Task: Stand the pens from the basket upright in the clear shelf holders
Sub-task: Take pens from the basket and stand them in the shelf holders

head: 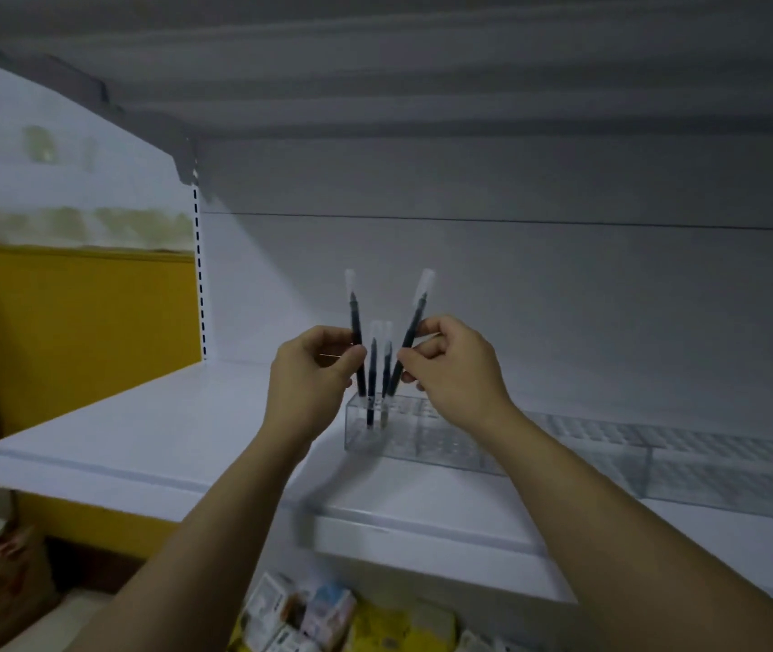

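Two pens (371, 383) stand in the clear holder (426, 444) on the shelf (139, 425), left hand (311, 378) pinches a 3rd pen (355, 322) & right hand (455, 369) a 4th pen (415, 322), tips at its top, so prob. early on w/ most slots empty, basket unseen.

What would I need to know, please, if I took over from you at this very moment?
Left hand: fingers pinch one pen, nearly upright, with its lower end at the top of the clear holder.
Right hand: fingers pinch a second pen, tilted, with its lower end at the same holder's left end.
Done: two pens stand in that holder on the shelf.
Left: seat both held pens, then fetch more. The basket is out of view. Another clear holder to the right holds no pens.
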`<state>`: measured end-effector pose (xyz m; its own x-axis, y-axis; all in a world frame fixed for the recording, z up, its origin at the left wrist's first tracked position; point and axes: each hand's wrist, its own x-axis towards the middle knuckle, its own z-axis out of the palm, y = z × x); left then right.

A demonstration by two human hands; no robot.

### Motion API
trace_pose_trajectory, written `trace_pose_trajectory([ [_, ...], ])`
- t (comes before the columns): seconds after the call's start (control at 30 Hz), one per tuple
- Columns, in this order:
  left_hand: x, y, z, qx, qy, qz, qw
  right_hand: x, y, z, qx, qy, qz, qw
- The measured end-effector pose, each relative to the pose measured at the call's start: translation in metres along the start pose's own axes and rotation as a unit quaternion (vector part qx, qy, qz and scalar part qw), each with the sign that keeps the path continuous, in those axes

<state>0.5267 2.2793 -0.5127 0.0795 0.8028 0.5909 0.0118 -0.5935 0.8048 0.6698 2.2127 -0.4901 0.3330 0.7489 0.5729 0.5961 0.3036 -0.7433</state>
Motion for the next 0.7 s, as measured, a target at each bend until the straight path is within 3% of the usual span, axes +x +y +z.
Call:
trace_pose_trajectory([
  [0.2, 0.015, -0.028, 0.013, -0.002, 0.032, 0.004, 0.999, 0.026, 0.020, 0.021, -0.102, -0.032, -0.004, 0.994],
  [0.43, 0.012, -0.042, 0.019, 0.025, -0.002, 0.040, 0.999, 0.030, 0.030, 0.020, -0.070, -0.007, -0.023, 0.997],
  [0.6, 0.017, -0.039, 0.017, -0.034, 0.069, 0.061, 0.995, 0.031, 0.032, 0.020, -0.065, 0.026, -0.030, 0.997],
  [0.7, 0.017, -0.040, 0.019, -0.025, 0.054, 0.043, 0.997, 0.031, 0.037, 0.022, -0.082, -0.006, -0.014, 0.997],
])
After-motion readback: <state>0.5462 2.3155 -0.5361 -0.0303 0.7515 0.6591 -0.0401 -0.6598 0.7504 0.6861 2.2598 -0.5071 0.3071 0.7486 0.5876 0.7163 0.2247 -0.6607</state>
